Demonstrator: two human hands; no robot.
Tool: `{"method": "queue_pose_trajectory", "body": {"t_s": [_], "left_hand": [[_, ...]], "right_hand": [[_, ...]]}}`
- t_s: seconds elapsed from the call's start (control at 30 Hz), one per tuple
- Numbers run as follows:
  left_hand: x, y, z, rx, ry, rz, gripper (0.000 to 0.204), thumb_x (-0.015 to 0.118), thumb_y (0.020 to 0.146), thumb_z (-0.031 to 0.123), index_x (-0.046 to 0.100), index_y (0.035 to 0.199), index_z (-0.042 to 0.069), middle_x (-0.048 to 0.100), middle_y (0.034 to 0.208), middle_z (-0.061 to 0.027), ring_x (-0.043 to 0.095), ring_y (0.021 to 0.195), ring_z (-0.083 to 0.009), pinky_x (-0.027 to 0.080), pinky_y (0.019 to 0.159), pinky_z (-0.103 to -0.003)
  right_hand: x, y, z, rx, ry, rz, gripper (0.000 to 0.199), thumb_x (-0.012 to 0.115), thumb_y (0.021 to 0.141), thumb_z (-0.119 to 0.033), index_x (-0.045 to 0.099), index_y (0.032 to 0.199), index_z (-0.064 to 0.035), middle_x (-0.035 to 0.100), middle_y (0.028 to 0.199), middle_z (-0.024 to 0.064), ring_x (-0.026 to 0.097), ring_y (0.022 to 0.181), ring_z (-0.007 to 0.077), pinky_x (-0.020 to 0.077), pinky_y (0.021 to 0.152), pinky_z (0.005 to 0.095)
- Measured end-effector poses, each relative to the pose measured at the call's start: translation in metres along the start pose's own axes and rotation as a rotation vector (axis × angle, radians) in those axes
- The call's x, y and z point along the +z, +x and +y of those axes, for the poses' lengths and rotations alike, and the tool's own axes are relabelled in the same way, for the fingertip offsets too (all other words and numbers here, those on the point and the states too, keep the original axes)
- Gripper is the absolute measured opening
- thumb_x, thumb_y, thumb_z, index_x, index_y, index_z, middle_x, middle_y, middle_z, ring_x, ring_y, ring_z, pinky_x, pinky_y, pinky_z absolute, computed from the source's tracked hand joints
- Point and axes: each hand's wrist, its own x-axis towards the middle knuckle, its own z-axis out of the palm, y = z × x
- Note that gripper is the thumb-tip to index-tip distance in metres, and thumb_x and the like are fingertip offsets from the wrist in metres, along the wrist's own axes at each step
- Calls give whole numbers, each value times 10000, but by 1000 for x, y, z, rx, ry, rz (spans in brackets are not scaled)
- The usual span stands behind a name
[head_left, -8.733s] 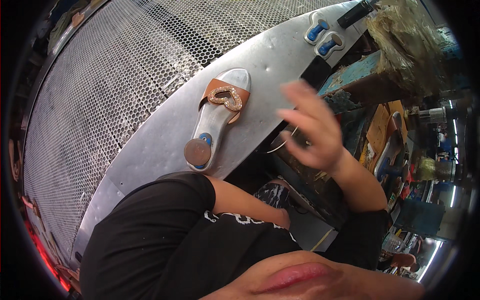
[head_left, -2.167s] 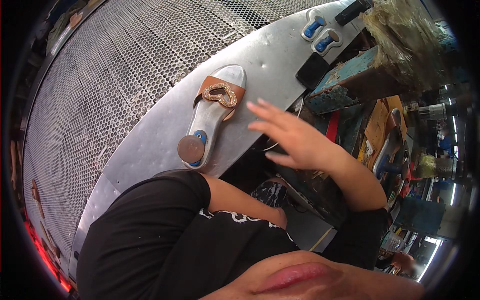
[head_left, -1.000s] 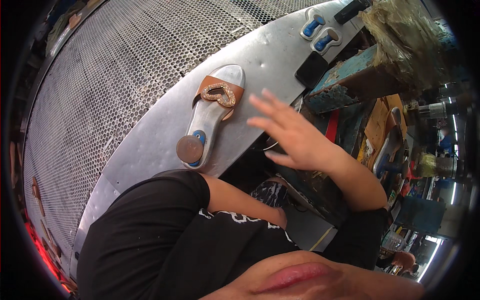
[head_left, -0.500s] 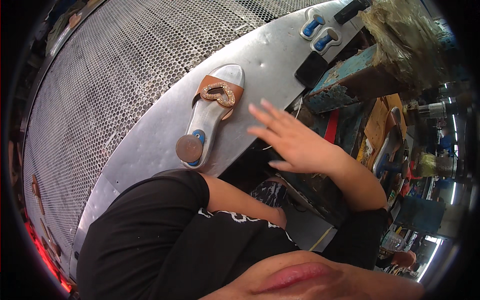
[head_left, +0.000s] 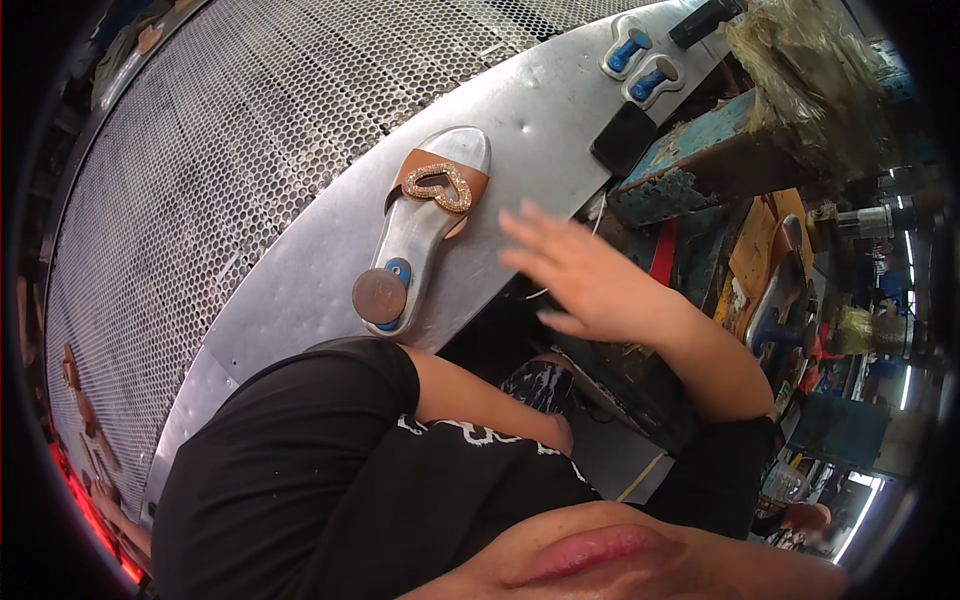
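A silver metal shoe last (head_left: 408, 232) lies on the smooth metal rim, with a blue post and a round brown disc (head_left: 380, 296) at its heel end. Across its front part runs a brown sandal strap (head_left: 468, 180) carrying a sparkling heart-shaped ornament (head_left: 438, 188). My right hand (head_left: 580, 272) hovers just right of the last, not touching it. Its fingers are stretched and spread, slightly blurred, with nothing in them. My left forearm (head_left: 480, 400) reaches across my lap, and the hand at its end is hidden.
Perforated metal mesh (head_left: 250, 150) spreads left of the rim (head_left: 520, 130). Two small lasts with blue posts (head_left: 655, 78) and a black flat object (head_left: 624, 140) lie far right. A worn teal machine (head_left: 690, 160) stands at right. Another person's arm (head_left: 125, 525) is at lower left.
My right hand has shifted only slightly, its fingers blurring. At the lower left, another person's arm has come into view beside brown pieces on the mesh. The last stays put.
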Motion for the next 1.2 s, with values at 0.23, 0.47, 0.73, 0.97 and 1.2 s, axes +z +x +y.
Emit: {"method": "queue_pose_trajectory", "body": {"t_s": [0.23, 0.47, 0.73, 0.97, 1.2], "left_hand": [[-13, -14, -6, 50, -43, 78, 216, 609, 840, 182, 773, 962, 113, 729, 1013, -103, 691, 938, -287, 560, 623, -520], [24, 26, -3, -42, -35, 62, 199, 648, 812, 195, 780, 952, 142, 730, 1030, -86, 689, 931, -297, 553, 602, -523], [66, 83, -4, -215, -31, -6, 222, 688, 774, 248, 781, 948, 145, 731, 1033, -64, 690, 926, -282, 545, 600, -532], [39, 42, 0, -133, 14, 111, 181, 704, 751, 249, 786, 883, 154, 736, 975, -70, 691, 867, -270, 538, 591, -512], [29, 49, -10, -90, -24, 145, 176, 707, 750, 245, 785, 869, 143, 738, 960, -71, 693, 864, -267, 539, 587, -501]], "right_hand": [[7, -2, 6, -23, 78, -307, 628, 753, 748, -126, 486, 1311, -53, 296, 1548, 178, 296, 1427, 380, 333, 1133, 469], [11, -7, 5, -70, -5, -247, 626, 758, 754, -127, 481, 1311, -52, 273, 1558, 184, 281, 1436, 377, 327, 1134, 463], [-12, 9, -2, -90, 172, 35, 715, 742, 741, -96, 408, 1372, -65, 274, 1552, 187, 282, 1427, 402, 313, 1142, 477], [10, -13, 11, -21, 79, -694, 708, 783, 717, -143, 443, 1328, -30, 248, 1560, 220, 256, 1445, 388, 325, 1133, 468], [-15, 10, -3, -142, 144, 140, 653, 751, 735, -89, 464, 1321, -68, 290, 1549, 187, 295, 1430, 374, 354, 1106, 490]]}}
